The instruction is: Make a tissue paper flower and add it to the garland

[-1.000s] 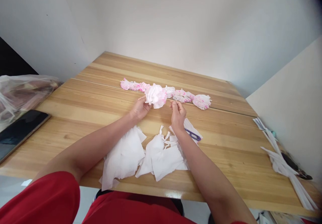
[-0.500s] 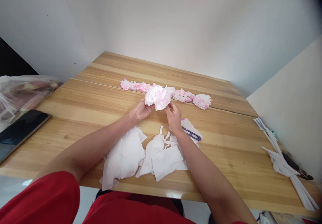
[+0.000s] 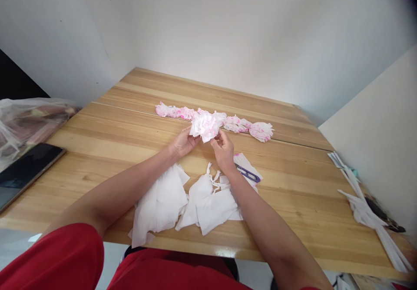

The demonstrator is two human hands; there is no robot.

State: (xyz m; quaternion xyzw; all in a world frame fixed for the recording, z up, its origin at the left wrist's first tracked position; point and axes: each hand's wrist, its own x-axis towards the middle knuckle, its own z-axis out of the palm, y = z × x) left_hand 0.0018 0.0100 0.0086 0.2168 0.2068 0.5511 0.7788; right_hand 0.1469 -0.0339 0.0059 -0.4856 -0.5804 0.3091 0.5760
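Note:
A ruffled white and pink paper flower [image 3: 205, 126] is held between my two hands above the middle of the table. My left hand [image 3: 186, 143] grips its lower left edge, and my right hand [image 3: 223, 149] pinches its lower right edge. Behind it lies a row of similar pink-edged flowers [image 3: 261, 131], partly covered by the held one. White paper sheets [image 3: 164, 201] and more white pieces with thin twisted strips [image 3: 213, 207] lie between my forearms. A purple cutter [image 3: 248, 173] rests on a pink-edged paper beside my right wrist.
On the left of the wooden table [image 3: 293, 238] are a dark phone [image 3: 29, 170] and a clear plastic bag [image 3: 31, 122]. Long white paper strips [image 3: 368, 211] and a dark object [image 3: 379, 211] lie along the right edge. Walls stand behind and to the right.
The flower has turned slightly between my hands, and its petals look more gathered. My right hand has shifted a little to the left.

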